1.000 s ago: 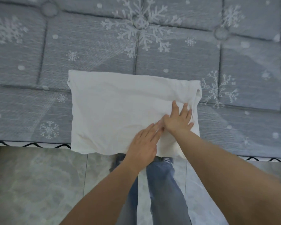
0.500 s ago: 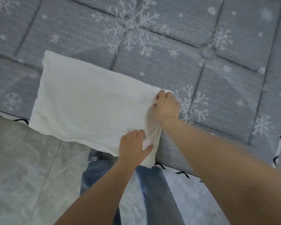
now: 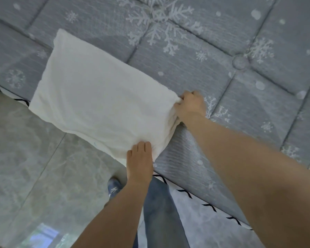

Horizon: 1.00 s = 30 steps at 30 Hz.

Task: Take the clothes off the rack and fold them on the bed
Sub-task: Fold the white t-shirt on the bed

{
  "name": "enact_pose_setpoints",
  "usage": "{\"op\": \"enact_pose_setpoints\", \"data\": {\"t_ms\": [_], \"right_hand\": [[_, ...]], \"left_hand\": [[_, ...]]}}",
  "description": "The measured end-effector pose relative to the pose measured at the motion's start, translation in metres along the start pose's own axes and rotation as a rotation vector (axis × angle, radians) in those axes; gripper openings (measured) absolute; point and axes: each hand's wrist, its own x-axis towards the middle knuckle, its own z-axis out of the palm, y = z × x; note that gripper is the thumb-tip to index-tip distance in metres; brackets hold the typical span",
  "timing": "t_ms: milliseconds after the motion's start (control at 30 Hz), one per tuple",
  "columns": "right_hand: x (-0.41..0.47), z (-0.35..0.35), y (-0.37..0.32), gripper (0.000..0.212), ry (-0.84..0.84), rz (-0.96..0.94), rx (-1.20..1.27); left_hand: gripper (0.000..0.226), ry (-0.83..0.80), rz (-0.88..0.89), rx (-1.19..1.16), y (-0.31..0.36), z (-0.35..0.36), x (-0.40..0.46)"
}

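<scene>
Grey marbled floor tiles (image 3: 43, 176) fill the near left of the view. A leg in blue jeans (image 3: 161, 212) and a blue shoe (image 3: 114, 187) stand on the floor just beside the near edge of the bed (image 3: 240, 122).

Left hand (image 3: 140, 160): positioned at the near edge of the bed, on the near right corner of the cloth (image 3: 100, 101). Its fingers curl over the cloth edge. The thumb is hidden, so the grip cannot be confirmed beyond the curled fingers lying on the fabric.

Right hand (image 3: 191, 104): positioned farther in, at the far right corner of the cloth. Its fingers are curled tight and bunch the fabric at that corner; the cloth shows gathered wrinkles where the hand pinches it.

The cloth is white and folded into a rough rectangle. It lies flat on the bed, set at a slant to the bed's near edge. Its near left corner overhangs that edge, above the floor. The rest rests on the bed surface. The right side of the cloth runs between the two hands.

The bed carries a grey quilted cover with white snowflake prints and stitched seams. A black zigzag trim (image 3: 209, 206) runs along its near edge. A large snowflake (image 3: 159, 24) lies beyond the far edge of the cloth, and a tufted button (image 3: 240, 62) sits to the far right, well apart from the cloth.
</scene>
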Motion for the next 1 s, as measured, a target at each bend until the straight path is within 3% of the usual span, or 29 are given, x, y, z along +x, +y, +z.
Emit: {"op": "enact_pose_setpoints", "data": {"t_ms": [267, 400, 567, 867, 1000], "right_hand": [[-0.002, -0.022, -0.011, 0.018, -0.103, 0.070, 0.281], [-0.005, -0.034, -0.030, 0.016, -0.106, 0.065, 0.380], [-0.013, -0.055, -0.066, 0.036, -0.156, -0.031, 0.448], [-0.007, -0.075, -0.148, 0.010, -0.246, 0.029, 0.570], [-0.002, -0.074, -0.183, 0.026, -0.261, 0.083, 0.752]], "left_hand": [[0.027, -0.010, -0.093, -0.265, -0.014, -0.011, 0.003], [0.028, -0.017, -0.099, -0.329, -0.025, -0.020, 0.003], [0.021, -0.076, -0.246, -0.742, -0.044, -0.040, 0.002], [0.028, -0.095, -0.318, -1.007, -0.113, -0.085, 0.016], [0.028, -0.012, -0.407, -1.211, -0.155, -0.109, 0.022]]}}
